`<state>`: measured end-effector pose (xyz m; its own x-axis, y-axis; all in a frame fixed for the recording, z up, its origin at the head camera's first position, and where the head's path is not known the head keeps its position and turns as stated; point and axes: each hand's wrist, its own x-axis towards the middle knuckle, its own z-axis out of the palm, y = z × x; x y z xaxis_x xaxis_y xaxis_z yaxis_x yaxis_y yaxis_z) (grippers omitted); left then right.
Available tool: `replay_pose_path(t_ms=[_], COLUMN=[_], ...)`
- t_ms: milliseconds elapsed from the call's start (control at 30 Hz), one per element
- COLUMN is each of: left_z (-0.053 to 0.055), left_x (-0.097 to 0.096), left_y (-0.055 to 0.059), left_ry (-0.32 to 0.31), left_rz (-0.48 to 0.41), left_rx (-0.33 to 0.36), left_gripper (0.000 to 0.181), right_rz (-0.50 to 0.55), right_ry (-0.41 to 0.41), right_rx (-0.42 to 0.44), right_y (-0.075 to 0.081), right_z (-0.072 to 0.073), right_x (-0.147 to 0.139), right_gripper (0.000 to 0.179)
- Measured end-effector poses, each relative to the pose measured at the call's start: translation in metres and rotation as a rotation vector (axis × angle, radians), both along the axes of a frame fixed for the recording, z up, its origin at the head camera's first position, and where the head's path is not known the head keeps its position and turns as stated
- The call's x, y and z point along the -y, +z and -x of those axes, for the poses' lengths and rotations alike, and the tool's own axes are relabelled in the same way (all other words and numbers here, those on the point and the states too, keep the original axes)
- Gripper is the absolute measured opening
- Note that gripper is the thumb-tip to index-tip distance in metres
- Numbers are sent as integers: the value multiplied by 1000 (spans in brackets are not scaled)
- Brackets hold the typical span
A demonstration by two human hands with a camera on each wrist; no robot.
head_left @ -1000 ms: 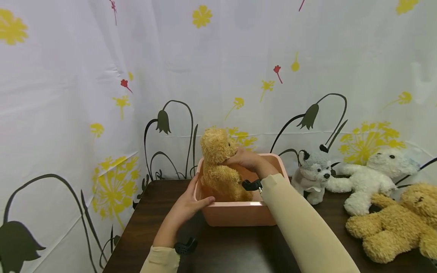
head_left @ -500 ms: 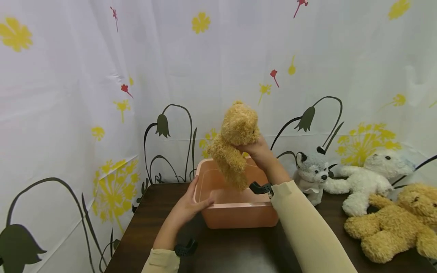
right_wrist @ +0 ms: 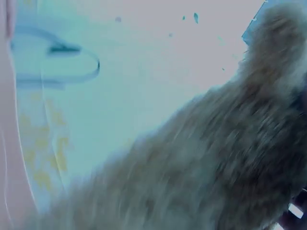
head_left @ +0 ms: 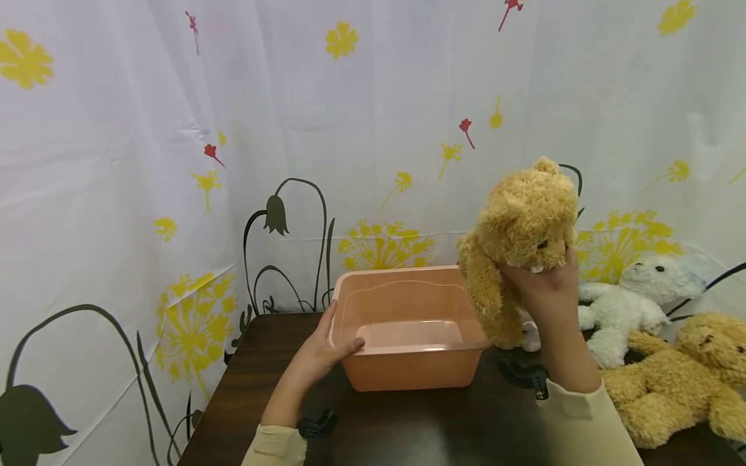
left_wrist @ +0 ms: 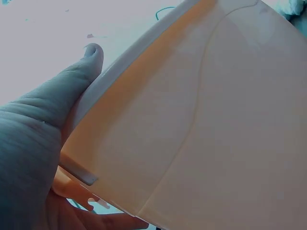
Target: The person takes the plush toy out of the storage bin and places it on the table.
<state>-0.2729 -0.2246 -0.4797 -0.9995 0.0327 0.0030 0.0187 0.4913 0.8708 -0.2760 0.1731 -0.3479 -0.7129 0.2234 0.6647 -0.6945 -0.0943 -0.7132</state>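
Note:
A golden-brown teddy bear [head_left: 527,207] hangs upright in the air beside the right end of a pink plastic basin [head_left: 408,369]. My right hand [head_left: 548,288] grips it at the neck, below the face; the fingers are partly buried in fur. In the right wrist view the bear's blurred fur [right_wrist: 192,167] fills the lower right. My left hand [head_left: 317,349] holds the basin's left corner, with the thumb over the front rim. The left wrist view shows that hand [left_wrist: 43,124] around the corner of the basin wall [left_wrist: 144,129]. The inside of the basin shows no toy.
A white plush toy [head_left: 626,310] and another golden teddy bear [head_left: 676,382] lie on the dark table [head_left: 262,362] at the right. The grey-and-white plush dog is mostly hidden behind the held bear. A flower-printed curtain [head_left: 373,129] hangs behind the table.
My right hand has lifted the teddy bear up out of the basin and carried it to the right, past the rim. The left hand stays on the basin's corner.

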Motion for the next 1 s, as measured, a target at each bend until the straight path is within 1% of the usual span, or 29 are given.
replay_pose_path(t_ms=[33,67,133,167,200,267,367,433,500,567,633,667,733,767,800,833,900,1000], left_z=[0,0,0,0,1,1,2,2,2,2,2,2,1,1,0,0,0,0], left_x=[0,0,1,1,1,1,1,2,1,0,-1,-1,0,0,0,1,1,1], left_y=[0,0,0,0,0,0,0,-1,-2,-3,-5,-5,-5,-5,-4,-4,-2,0], left_ry=[1,2,1,0,-1,-3,-9,-8,-13,-15,-18,-17,-15,-16,-14,-13,-18,-30], left_rz=[-1,-2,0,6,4,4,-2,-9,-8,-4,7,8,2,2,1,-1,-3,6], left_rx=[2,3,3,0,-2,-3,-4,0,0,2,0,1,3,-1,-1,-3,-7,-12], left_gripper=[120,121,122,122,122,122,123,122,122,122,122,123,122,122,121,120,120,119], right_rz=[-46,-99,-178,-206,-234,-253,-287,-299,-268,-205,-192,-207,-294,-362,-411,-454,-536,-632], right_ry=[-91,-199,-375,-443,-505,-563,-621,-640,-605,-531,-524,-531,-602,-652,-678,-689,-691,-643], right_rx=[-48,-48,-11,16,63,160,293,365,392,370,393,398,442,487,534,545,591,657], right_y=[-4,-8,-17,-22,-26,-36,-55,-70,-85,-97,-108,-114,-123,-128,-133,-136,-142,-146], right_z=[-4,-8,-15,-18,-20,-25,-31,-34,-36,-36,-39,-40,-42,-44,-45,-45,-45,-46], right_x=[-7,-14,-28,-35,-41,-50,-63,-71,-79,-88,-94,-97,-100,-100,-100,-100,-99,-98], right_gripper=[92,92,94,96,95,95,92,89,88,88,92,90,82,82,83,84,89,94])
